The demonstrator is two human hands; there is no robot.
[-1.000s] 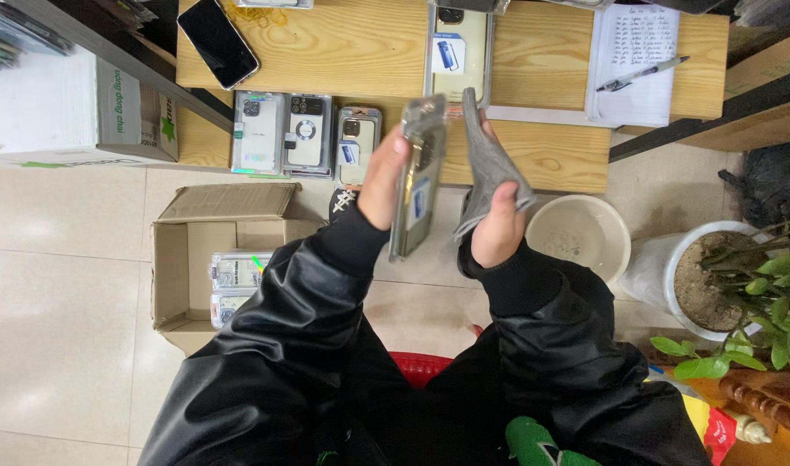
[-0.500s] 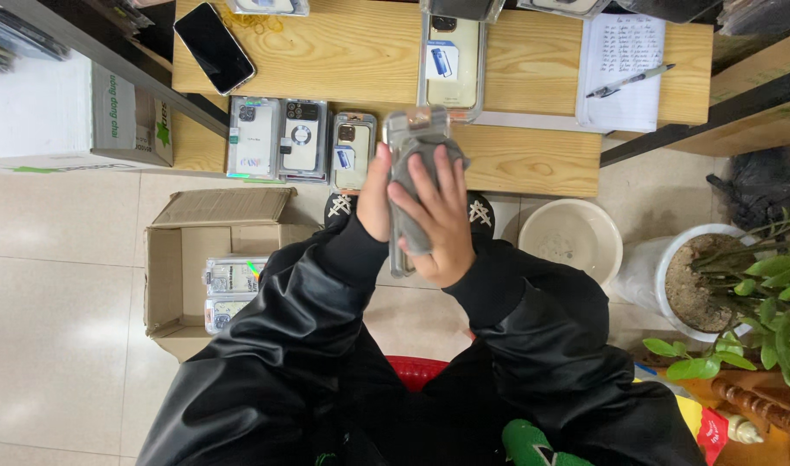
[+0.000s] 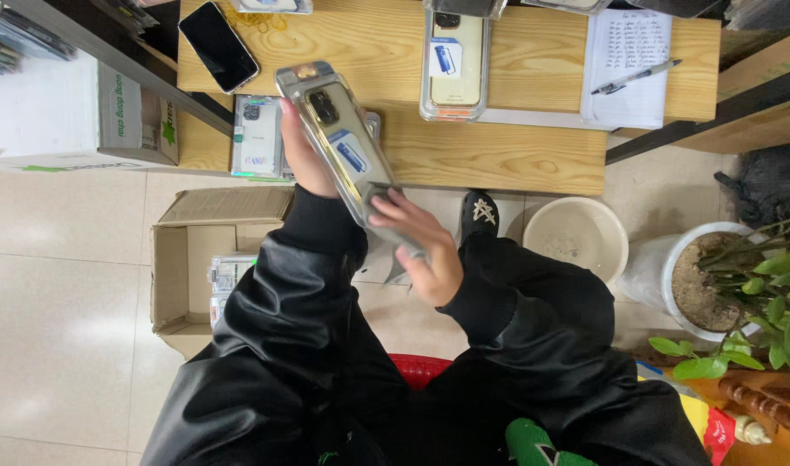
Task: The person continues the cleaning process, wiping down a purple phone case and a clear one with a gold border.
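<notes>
Left hand (image 3: 304,155) mostly hidden behind the clear phone case (image 3: 339,138); only fingertips and wrist show. Grey cloth (image 3: 395,226) largely covered by right hand (image 3: 421,246). Cardboard box (image 3: 181,259) contents part-hidden by sleeve. Potted plant (image 3: 762,289) cut by right edge. Cases at top edge cropped

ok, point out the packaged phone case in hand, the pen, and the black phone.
packaged phone case (image 3: 339,142), head view, middle of the clear pack.
pen (image 3: 635,76), head view, mid barrel, lying on the notepad.
black phone (image 3: 219,46), head view, centre of the dark screen.
</notes>
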